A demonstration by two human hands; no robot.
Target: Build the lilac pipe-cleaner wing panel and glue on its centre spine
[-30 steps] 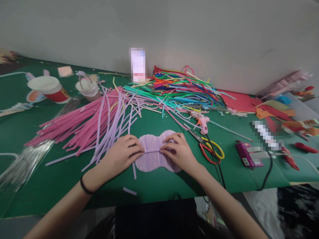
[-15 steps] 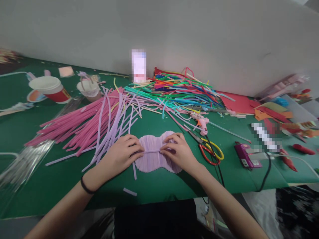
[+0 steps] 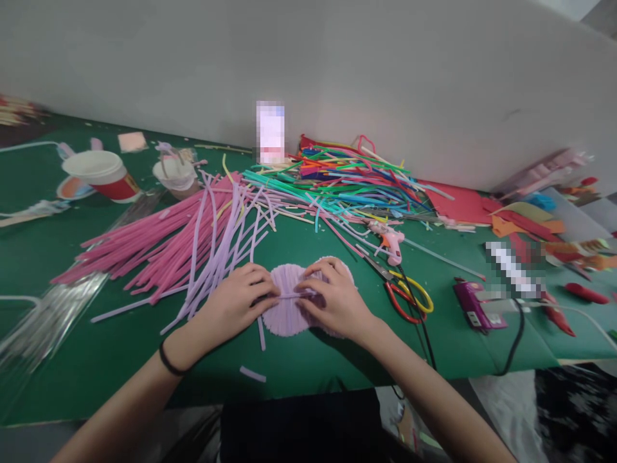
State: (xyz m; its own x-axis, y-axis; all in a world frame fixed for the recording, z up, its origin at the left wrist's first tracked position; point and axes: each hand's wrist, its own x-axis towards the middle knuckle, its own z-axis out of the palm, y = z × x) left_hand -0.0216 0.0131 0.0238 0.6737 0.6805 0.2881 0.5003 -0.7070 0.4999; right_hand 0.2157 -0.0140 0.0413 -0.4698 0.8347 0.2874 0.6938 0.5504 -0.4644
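Note:
A lilac fuzzy piece [image 3: 287, 319] with two rounded lobes lies on the green table. A thin lilac strip [image 3: 289, 296] runs sideways across it. My left hand [image 3: 243, 296] pinches the strip's left end at the left edge of the piece. My right hand [image 3: 335, 296] lies over the right lobe, with thumb and fingertips closed on the strip near the middle. The right lobe is mostly hidden under that hand. Just left of the piece lies a loose lilac stem [image 3: 261, 333], and a short lilac offcut [image 3: 253, 374] sits nearer the front edge.
Pink stems [image 3: 164, 247] and lilac stems [image 3: 216, 257] spread at the left. Multicoloured stems [image 3: 357, 183] are heaped at the back. Right of my hands are scissors [image 3: 407, 299], a pink glue gun [image 3: 393, 244] and a purple box [image 3: 475, 305]. A paper cup [image 3: 113, 180] stands back left.
My right hand has slid left along the strip, toward my left hand, and covers more of the piece's middle. My left hand keeps its place at the strip's left end.

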